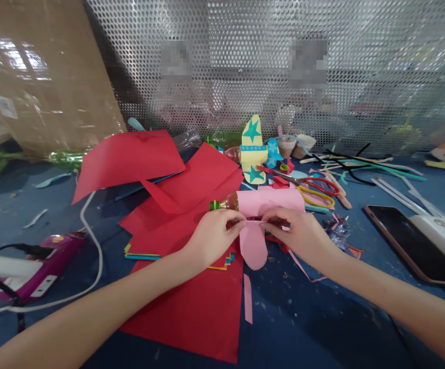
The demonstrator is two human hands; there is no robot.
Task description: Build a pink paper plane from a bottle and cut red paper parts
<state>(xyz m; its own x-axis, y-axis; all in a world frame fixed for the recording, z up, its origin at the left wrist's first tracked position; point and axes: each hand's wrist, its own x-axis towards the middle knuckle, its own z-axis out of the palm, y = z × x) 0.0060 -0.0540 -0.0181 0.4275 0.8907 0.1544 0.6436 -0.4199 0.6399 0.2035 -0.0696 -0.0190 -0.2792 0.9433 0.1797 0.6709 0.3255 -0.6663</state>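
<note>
Left hand (215, 231) and right hand (302, 231) each have thumb and fingers closed on the top edge of a rounded pink paper piece (253, 251), held just in front of a pink-wrapped bottle (274, 201) on the counter (302, 318). From where I stand, the paper looks light and limp, easily creased, so that edge seems the right place to grip; the bottle would probably roll if nudged. Red sheets (191, 312) crowd the space under the left hand, red-handled scissors (298, 181) lie beyond the right hand, and a loose pink strip (248, 300) lies in front.

Bare left hand (213, 236), bare right hand (302, 231), slender bare forearms (107, 306)
</note>
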